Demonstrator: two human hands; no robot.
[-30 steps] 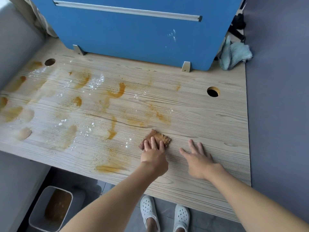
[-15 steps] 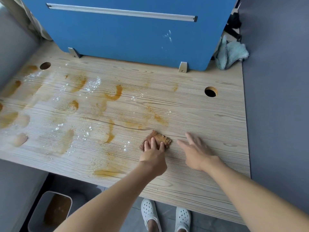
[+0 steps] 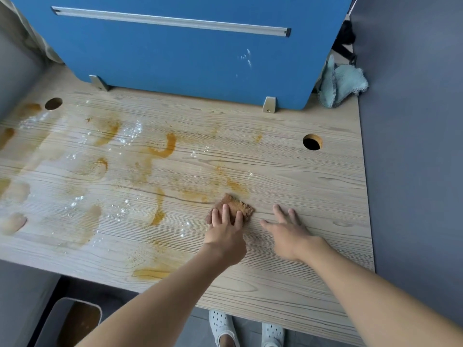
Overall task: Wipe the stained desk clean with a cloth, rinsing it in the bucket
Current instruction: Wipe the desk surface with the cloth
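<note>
Far left, below the desk's near edge, I see the grey rectangular plastic bucket (image 3: 50, 326) on the floor, holding brown water. I judge it stands there so the cloth can go straight down to it for a rinse. Above it, the pale wood-grain desk (image 3: 275, 291) carries orange-brown stains (image 3: 165, 146) and white specks across its left and middle, so most of the wiping looks undone. At the right limit of that mess the left hand (image 3: 225, 236) lies flat, fingers straight, pressing the small brown soiled cloth (image 3: 238, 206) to the wood. The cloth shows beyond the fingertips. Just right of it, apart from the cloth, the right hand (image 3: 290, 236) is spread wide and holds nothing, probably to brace. It is blurred, so I cannot tell whether it bears on the wood. In the far right corner lies a crumpled teal towel (image 3: 343, 81).
</note>
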